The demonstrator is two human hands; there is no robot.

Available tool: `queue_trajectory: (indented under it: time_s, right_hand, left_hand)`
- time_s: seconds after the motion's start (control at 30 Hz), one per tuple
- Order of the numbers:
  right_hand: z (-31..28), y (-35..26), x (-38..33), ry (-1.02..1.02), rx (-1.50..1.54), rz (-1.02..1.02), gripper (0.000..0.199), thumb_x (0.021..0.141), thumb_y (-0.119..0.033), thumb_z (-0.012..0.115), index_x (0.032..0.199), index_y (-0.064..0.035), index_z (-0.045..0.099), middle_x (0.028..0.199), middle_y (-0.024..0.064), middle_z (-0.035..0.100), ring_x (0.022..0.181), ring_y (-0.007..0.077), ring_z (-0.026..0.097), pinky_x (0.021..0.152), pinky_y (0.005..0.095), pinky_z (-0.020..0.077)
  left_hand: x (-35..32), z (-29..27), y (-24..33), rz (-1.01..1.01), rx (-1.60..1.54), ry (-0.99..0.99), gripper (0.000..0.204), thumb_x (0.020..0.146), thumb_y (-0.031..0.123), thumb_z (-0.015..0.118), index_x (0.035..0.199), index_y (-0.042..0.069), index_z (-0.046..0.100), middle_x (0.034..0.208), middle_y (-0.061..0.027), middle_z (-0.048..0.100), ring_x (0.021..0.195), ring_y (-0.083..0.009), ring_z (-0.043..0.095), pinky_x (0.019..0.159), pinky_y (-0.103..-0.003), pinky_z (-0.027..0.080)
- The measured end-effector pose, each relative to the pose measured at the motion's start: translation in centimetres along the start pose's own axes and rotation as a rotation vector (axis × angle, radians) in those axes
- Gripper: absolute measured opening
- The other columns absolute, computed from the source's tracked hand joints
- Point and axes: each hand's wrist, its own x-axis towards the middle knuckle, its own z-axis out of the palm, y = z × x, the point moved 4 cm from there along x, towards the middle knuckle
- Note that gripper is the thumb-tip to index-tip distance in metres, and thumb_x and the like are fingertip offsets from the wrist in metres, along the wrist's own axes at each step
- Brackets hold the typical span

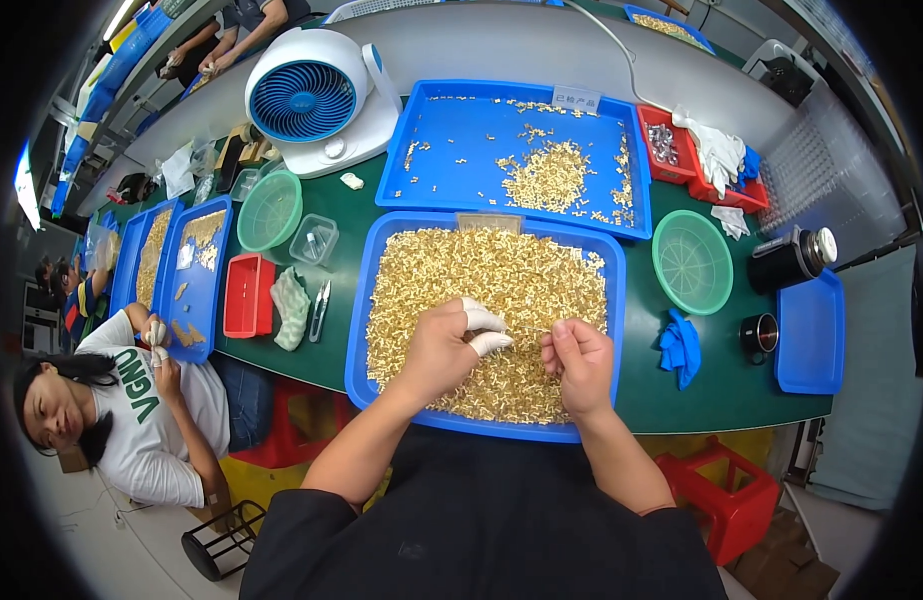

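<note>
A blue tray [357, 340] in front of me is heaped with small brass-coloured metal pieces [432, 265]. Over the heap, my left hand [452, 345] is curled, with white finger covers on its thumb and fingers. Its thumb and forefinger tips stand slightly apart, and I make out nothing between them. Just to the right, my right hand [582, 365] is bare and closed, thumb pressed against the bent forefinger. Whatever it pinches is too small or hidden to name. Behind lies a larger blue tray [452, 130] with a looser scatter of the same pieces and a label card on its far rim.
Left of the tray are tweezers [321, 310], a pale glove [290, 308], a red bin [249, 296], a green basket [271, 211] and a fan [307, 95]. At right are another green basket [693, 262], a blue cloth [680, 350], a cup [758, 335] and a flask [792, 257]. A co-worker [152, 410] sits at left.
</note>
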Motion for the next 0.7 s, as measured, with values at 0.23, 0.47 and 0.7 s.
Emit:
queue_trajectory:
  time_s: [0.23,0.47,0.7]
  right_hand:
    - [0.3,-0.2,-0.1,-0.03,-0.032,-0.011,0.027,0.096,-0.022,0.054,0.081,-0.0008,0.061,0.066,0.0027,0.058,0.055,0.0065,0.05,0.051,0.0194,0.0403]
    - [0.4,-0.4,-0.2,-0.025,-0.05,-0.016,0.026,0.095,-0.019,0.055,0.08,0.0013,0.062,0.066,0.0029,0.059,0.056,0.0063,0.051,0.052,0.02,0.0416]
    - [0.4,-0.5,-0.3,-0.018,-0.088,-0.04,0.028,0.095,-0.022,0.054,0.08,0.0005,0.062,0.066,0.0032,0.059,0.054,0.0066,0.051,0.051,0.0198,0.0408]
  left_hand:
    - [-0.6,1.1,-0.9,-0.262,-0.592,0.103,0.01,0.082,0.002,0.069,0.092,0.0,0.066,0.087,-0.0033,0.066,0.079,-0.0103,0.06,0.072,-0.024,0.048]
    - [-0.7,2.6,-0.2,-0.267,-0.804,0.125,0.011,0.084,0.002,0.067,0.096,0.001,0.065,0.088,-0.0042,0.067,0.082,-0.0103,0.062,0.075,-0.025,0.05]
    - [-0.8,2.7,0.2,-0.263,-0.788,0.13,0.012,0.084,-0.001,0.065,0.096,0.0,0.065,0.09,-0.0057,0.067,0.083,-0.0114,0.063,0.076,-0.025,0.051]
